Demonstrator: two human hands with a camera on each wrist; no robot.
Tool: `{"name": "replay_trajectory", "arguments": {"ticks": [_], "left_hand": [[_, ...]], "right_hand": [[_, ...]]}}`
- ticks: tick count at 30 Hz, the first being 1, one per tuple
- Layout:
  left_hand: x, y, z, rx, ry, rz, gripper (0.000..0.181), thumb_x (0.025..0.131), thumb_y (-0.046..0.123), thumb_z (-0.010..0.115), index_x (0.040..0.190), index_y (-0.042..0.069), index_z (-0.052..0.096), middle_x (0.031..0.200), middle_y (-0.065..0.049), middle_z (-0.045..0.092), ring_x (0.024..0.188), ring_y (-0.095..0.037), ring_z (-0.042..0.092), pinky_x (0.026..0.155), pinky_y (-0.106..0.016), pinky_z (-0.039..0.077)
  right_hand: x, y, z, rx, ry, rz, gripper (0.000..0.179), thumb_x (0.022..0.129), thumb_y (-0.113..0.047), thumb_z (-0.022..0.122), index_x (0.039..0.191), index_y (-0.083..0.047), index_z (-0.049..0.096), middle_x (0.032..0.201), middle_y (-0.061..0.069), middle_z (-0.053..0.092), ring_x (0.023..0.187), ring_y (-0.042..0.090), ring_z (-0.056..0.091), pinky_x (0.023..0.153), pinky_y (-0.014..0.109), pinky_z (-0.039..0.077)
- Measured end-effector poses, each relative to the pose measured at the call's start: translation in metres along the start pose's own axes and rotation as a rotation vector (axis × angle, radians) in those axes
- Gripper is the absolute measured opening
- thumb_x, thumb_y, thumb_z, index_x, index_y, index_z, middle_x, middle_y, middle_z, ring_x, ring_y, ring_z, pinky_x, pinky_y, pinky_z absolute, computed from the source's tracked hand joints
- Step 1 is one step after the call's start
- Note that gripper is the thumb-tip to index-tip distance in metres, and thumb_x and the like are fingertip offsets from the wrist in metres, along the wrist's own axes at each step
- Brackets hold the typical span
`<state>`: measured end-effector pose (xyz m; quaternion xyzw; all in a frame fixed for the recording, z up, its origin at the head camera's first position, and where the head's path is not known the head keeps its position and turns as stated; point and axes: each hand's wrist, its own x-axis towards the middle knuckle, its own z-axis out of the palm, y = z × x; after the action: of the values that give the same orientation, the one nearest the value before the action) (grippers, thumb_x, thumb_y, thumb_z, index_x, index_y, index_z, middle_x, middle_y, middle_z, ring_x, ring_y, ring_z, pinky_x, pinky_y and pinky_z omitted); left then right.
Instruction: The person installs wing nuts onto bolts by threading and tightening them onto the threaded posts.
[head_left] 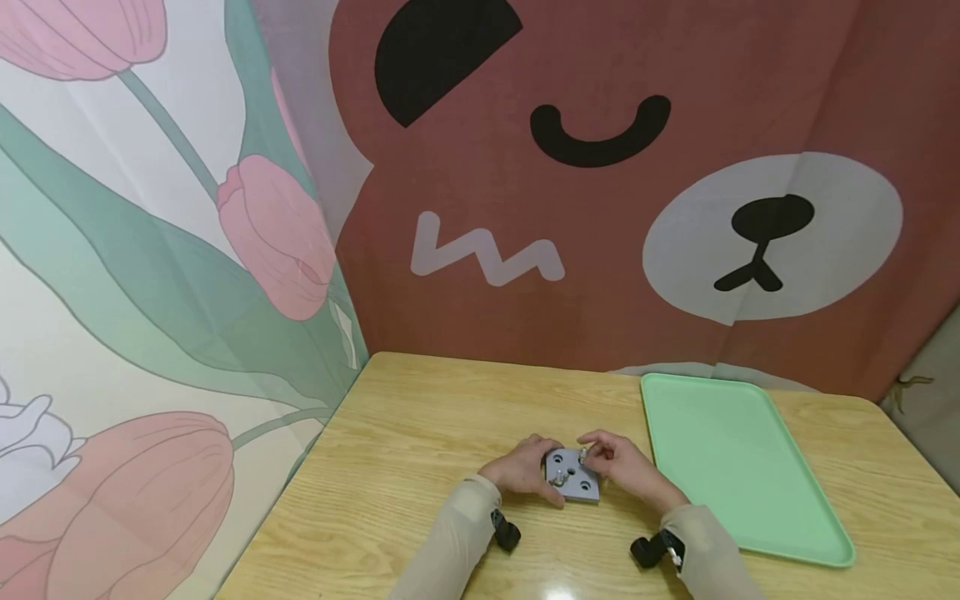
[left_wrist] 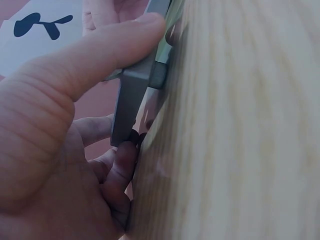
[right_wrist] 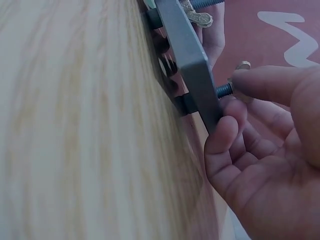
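Note:
A grey plate [head_left: 581, 490] with several round holes is held just above the wooden table, bolt heads poking out underneath. My left hand [head_left: 521, 468] grips its left side, thumb [left_wrist: 145, 25] on the near edge and fingers at the far edge. At the far right corner, my right hand [head_left: 626, 468] pinches a wing nut [right_wrist: 243, 65] on the end of a threaded bolt [right_wrist: 225, 90]. Part of that nut is hidden by the thumb and fingers. A second wing nut [right_wrist: 201, 19] sits on another bolt [right_wrist: 207, 3] at the plate's left side.
A light green tray [head_left: 742, 467] lies on the table [head_left: 390, 467] to the right, close to my right forearm. Behind the table hangs a cloth with a brown bear face [head_left: 600, 250]; a tulip-patterned cloth [head_left: 150, 292] hangs at left.

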<state>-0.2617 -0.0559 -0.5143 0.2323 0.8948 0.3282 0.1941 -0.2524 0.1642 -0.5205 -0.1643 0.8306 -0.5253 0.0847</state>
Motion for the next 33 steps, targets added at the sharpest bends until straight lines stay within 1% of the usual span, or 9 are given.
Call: {"name": "replay_trajectory", "arguments": {"ticks": [4, 8, 13, 16, 20, 24, 29, 31, 33], "left_hand": [[-0.001, 0.001, -0.0006, 0.01, 0.002, 0.001, 0.076, 0.066, 0.035, 0.087, 0.131, 0.022, 0.05, 0.107, 0.009, 0.044, 0.09, -0.006, 0.042, 0.079, -0.026, 0.039], [-0.002, 0.0022, -0.0011, 0.009, 0.005, 0.004, 0.077, 0.066, 0.034, 0.087, 0.132, 0.021, 0.05, 0.108, 0.008, 0.044, 0.09, -0.007, 0.042, 0.08, -0.026, 0.039], [-0.0029, 0.0028, -0.0017, 0.015, 0.004, 0.004, 0.078, 0.066, 0.035, 0.087, 0.133, 0.021, 0.049, 0.109, 0.008, 0.044, 0.091, -0.007, 0.042, 0.081, -0.026, 0.038], [-0.0031, 0.0023, -0.0014, 0.021, 0.004, 0.005, 0.079, 0.066, 0.035, 0.087, 0.133, 0.021, 0.049, 0.109, 0.008, 0.044, 0.092, -0.007, 0.041, 0.081, -0.026, 0.038], [-0.003, 0.0022, -0.0013, 0.022, 0.005, 0.009, 0.078, 0.066, 0.035, 0.087, 0.133, 0.021, 0.049, 0.108, 0.008, 0.044, 0.092, -0.007, 0.041, 0.081, -0.026, 0.038], [-0.0025, 0.0024, -0.0014, 0.013, 0.002, 0.01, 0.078, 0.065, 0.034, 0.087, 0.132, 0.021, 0.05, 0.106, 0.008, 0.043, 0.09, -0.007, 0.042, 0.079, -0.026, 0.038], [-0.0021, 0.0025, -0.0015, 0.015, 0.0, 0.001, 0.077, 0.066, 0.035, 0.087, 0.132, 0.021, 0.05, 0.105, 0.008, 0.043, 0.089, -0.007, 0.042, 0.078, -0.026, 0.039], [-0.002, 0.0025, -0.0015, 0.014, -0.002, -0.003, 0.077, 0.066, 0.035, 0.087, 0.132, 0.022, 0.05, 0.105, 0.008, 0.043, 0.089, -0.007, 0.042, 0.078, -0.026, 0.039], [-0.0021, 0.0026, -0.0014, 0.012, -0.004, -0.003, 0.076, 0.066, 0.035, 0.087, 0.131, 0.022, 0.05, 0.105, 0.008, 0.043, 0.09, -0.007, 0.042, 0.078, -0.026, 0.039]], "right_hand": [[0.0001, -0.0006, 0.001, -0.011, 0.012, 0.015, 0.017, 0.091, -0.012, 0.064, 0.105, -0.003, 0.064, 0.085, 0.007, 0.058, 0.072, 0.019, 0.053, 0.06, 0.029, 0.046], [-0.0007, -0.0034, 0.002, 0.022, 0.032, 0.055, 0.01, 0.091, -0.005, 0.058, 0.099, -0.002, 0.062, 0.085, 0.007, 0.058, 0.071, 0.019, 0.052, 0.059, 0.029, 0.046], [-0.0006, -0.0068, 0.0028, 0.142, 0.055, 0.139, 0.015, 0.095, -0.001, 0.042, 0.097, 0.004, 0.056, 0.087, 0.01, 0.057, 0.07, 0.02, 0.05, 0.06, 0.03, 0.043], [-0.0001, -0.0067, 0.003, 0.168, 0.065, 0.162, 0.018, 0.098, -0.003, 0.038, 0.096, 0.004, 0.055, 0.086, 0.01, 0.056, 0.07, 0.02, 0.049, 0.059, 0.03, 0.042], [0.0002, -0.0047, 0.0026, 0.156, 0.051, 0.136, 0.018, 0.098, -0.002, 0.038, 0.095, 0.004, 0.055, 0.083, 0.009, 0.055, 0.069, 0.02, 0.049, 0.059, 0.03, 0.042], [-0.0006, -0.0033, 0.0009, 0.121, 0.019, 0.087, 0.01, 0.095, 0.0, 0.046, 0.1, 0.004, 0.054, 0.084, 0.009, 0.055, 0.071, 0.019, 0.05, 0.06, 0.029, 0.044], [-0.0019, -0.004, -0.0004, 0.054, 0.001, 0.004, 0.027, 0.091, -0.004, 0.059, 0.116, 0.004, 0.054, 0.087, 0.01, 0.059, 0.073, 0.017, 0.052, 0.062, 0.028, 0.045], [-0.002, -0.0047, 0.0, 0.015, 0.01, -0.009, 0.026, 0.09, -0.007, 0.062, 0.114, 0.003, 0.058, 0.085, 0.008, 0.059, 0.072, 0.017, 0.052, 0.062, 0.027, 0.044], [-0.0019, -0.0048, 0.001, -0.008, 0.022, 0.003, 0.02, 0.09, -0.009, 0.064, 0.107, 0.0, 0.061, 0.083, 0.006, 0.059, 0.072, 0.016, 0.051, 0.061, 0.026, 0.044]]}}
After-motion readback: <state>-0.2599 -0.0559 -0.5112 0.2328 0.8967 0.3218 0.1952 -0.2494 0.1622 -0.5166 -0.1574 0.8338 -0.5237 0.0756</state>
